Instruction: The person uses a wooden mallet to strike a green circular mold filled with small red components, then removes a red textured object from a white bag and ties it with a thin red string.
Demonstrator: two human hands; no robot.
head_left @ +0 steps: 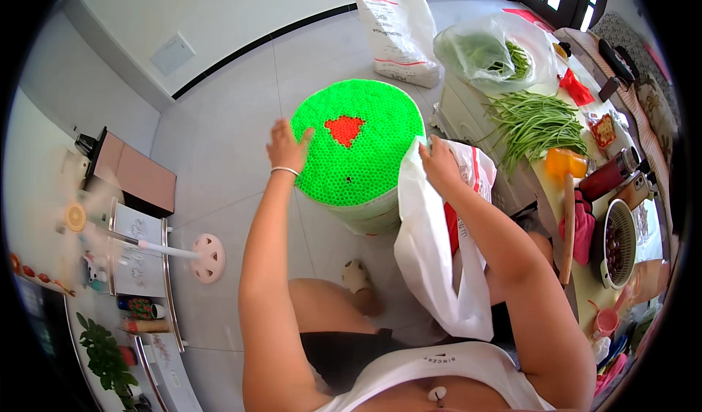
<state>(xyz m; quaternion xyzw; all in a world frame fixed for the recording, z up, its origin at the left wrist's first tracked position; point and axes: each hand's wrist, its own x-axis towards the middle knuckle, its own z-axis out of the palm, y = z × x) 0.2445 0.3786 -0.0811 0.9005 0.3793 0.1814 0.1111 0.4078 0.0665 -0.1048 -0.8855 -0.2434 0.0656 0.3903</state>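
Observation:
A wide round bundle (pixel 314 105) stands on the floor in front of me, its top packed with small green ring-like ends. A red patch (pixel 344 130) of the same small ends sits near its middle, with a small dark gap below it. White wrapping (pixel 365 217) surrounds the bundle's side. My left hand (pixel 287 150) lies at the bundle's left rim, fingers stretched and thumb apart, holding nothing. At the right rim, my right hand (pixel 440 165) grips the upper edge of a white sack (pixel 431 266). This sack hangs down to my lap, and its inside is mostly hidden.
Another white sack (pixel 398 35) stands behind the bundle. To the right, a long table carries green beans (pixel 537 123), a clear plastic bag (pixel 497 50), a red bottle (pixel 608 174) and a colander (pixel 619 244). A blurred fan with a round pink base (pixel 208 257) stands left.

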